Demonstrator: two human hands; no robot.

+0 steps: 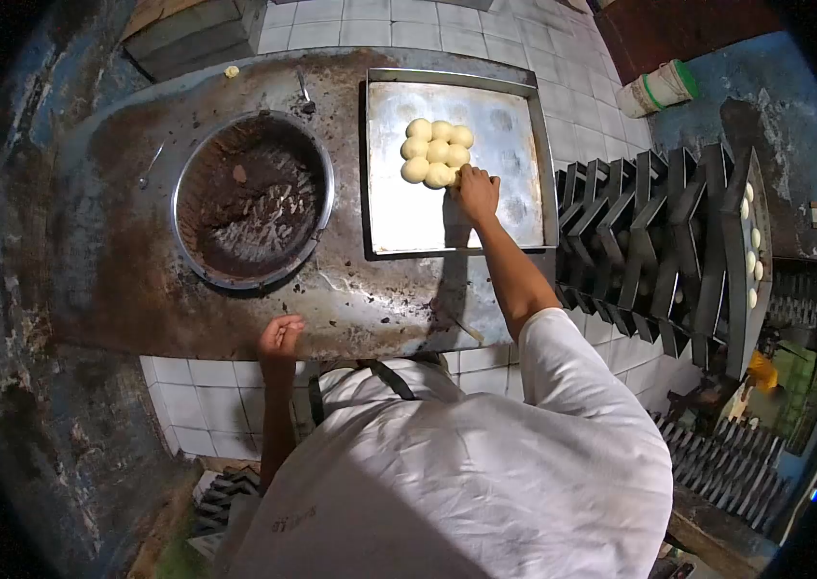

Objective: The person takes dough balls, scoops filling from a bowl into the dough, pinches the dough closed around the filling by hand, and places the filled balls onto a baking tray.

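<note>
Far left corner: stacked blocks [198,34] off the work surface, out of the way. Round metal bowl [252,200] on the stained counter [119,289], smeared inside with dark filling, seemingly parked left of the tray so it sits within reach. Left hand [279,340] at the near counter edge, fingers curled loosely together, nothing visibly held; cannot tell if a bit of dough sits inside. Metal tray [514,145] right of the bowl, far side of the counter. Dough balls [436,152] packed touching in a tight cluster at the tray's far middle, probably to save room for more rows. Right hand [477,193] stretched out over the tray, fingertips closed on the nearest ball at the cluster's near right edge. Right: stack of angled black trays [659,232], one holding more dough pieces [752,241]
</note>
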